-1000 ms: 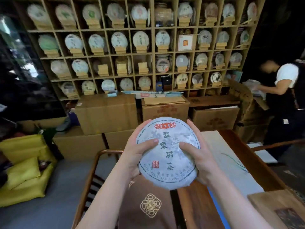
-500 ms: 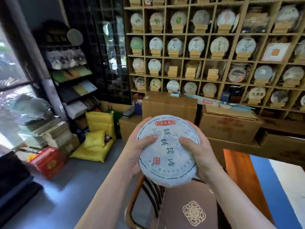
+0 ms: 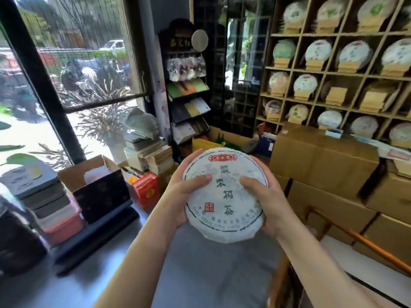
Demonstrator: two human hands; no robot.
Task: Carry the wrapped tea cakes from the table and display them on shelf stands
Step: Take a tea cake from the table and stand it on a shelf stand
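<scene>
White paper wraps the tea cake (image 3: 224,194) we hold in front of us, clear of any surface. Our left hand (image 3: 180,196) and right hand (image 3: 266,203) clasp its opposite edges, thumbs laid on the printed face, fingers curled behind. Stacked cardboard boxes (image 3: 322,158) stand between us and the shelf (image 3: 333,72) of cakes on wooden stands at right; window (image 3: 66,63) at left. The cake's face tilts up toward us, printed characters reading top to bottom
</scene>
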